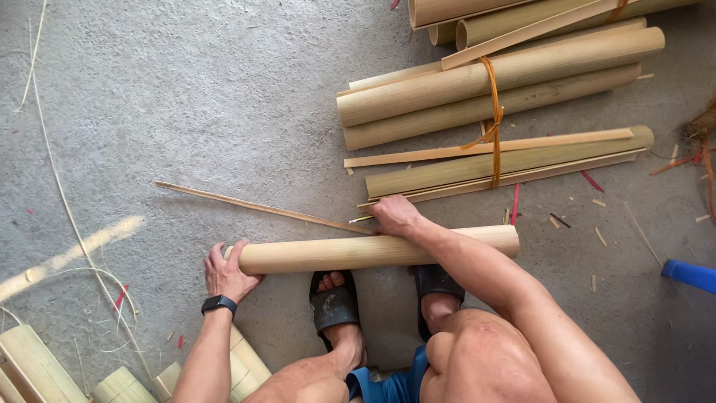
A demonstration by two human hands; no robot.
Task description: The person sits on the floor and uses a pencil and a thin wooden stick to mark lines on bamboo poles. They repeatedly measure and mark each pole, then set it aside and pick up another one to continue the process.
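A pale bamboo tube [373, 250] lies crosswise on the concrete floor just in front of my sandalled feet. My left hand [227, 272], with a black watch on the wrist, grips the tube's left end. My right hand [395, 215] rests on top of the tube near its middle and pinches the near end of a long thin bamboo strip [261, 207] that runs away to the left over the floor.
A tied bundle of bamboo tubes and slats [492, 89] lies at the upper right. More cut bamboo pieces [37, 366] sit at the lower left. A blue object [690, 275] pokes in at the right edge. Thin shavings and chips litter the floor.
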